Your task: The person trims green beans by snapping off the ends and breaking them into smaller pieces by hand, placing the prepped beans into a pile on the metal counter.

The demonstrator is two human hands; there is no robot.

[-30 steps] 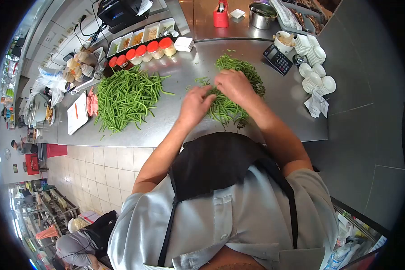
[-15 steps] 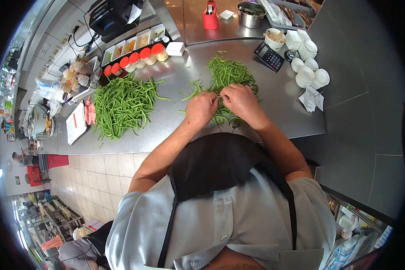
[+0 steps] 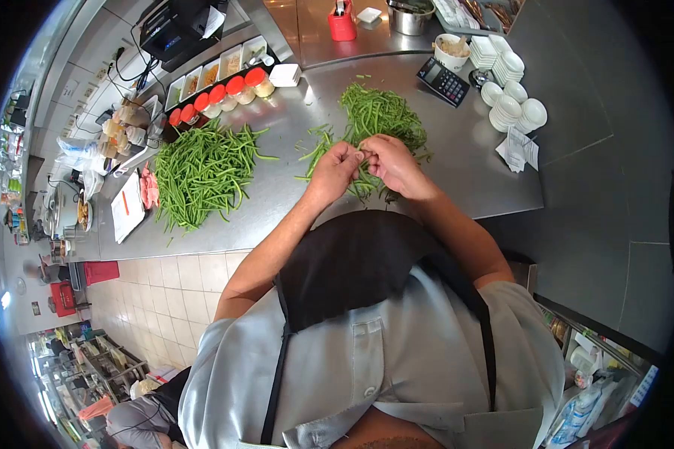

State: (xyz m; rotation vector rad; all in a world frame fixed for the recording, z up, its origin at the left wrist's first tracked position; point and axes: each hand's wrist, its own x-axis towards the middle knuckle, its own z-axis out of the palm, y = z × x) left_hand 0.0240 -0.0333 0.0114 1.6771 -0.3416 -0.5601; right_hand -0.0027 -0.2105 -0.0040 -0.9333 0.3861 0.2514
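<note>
Since the earliest frame, the right hand (image 3: 392,166) has come back from over the smaller bean pile (image 3: 382,112) toward the black apron (image 3: 352,262), and its fingertips now meet those of the left hand (image 3: 335,173). Both hands are above the near edge of that pile, on the steel tabletop (image 3: 292,112). The left grip is closed, thumb and forefinger pinched together; the right grip is also pinched at the tips, its other fingers curled loosely below. A small bit of green bean (image 3: 360,148) shows between them, mostly hidden by the fingers.

A few loose beans lie just left of the hands. The larger bean pile (image 3: 202,176) is well apart on the left, with a white sheet (image 3: 127,206) and something pink (image 3: 148,187) beside it. Behind it stands a row of red-lidded jars (image 3: 240,89), next to square white dishes (image 3: 285,75). Right of the smaller pile are a calculator (image 3: 442,82), a white tub (image 3: 451,51), stacked white cups (image 3: 506,108) and crumpled paper slips (image 3: 517,150).
</note>
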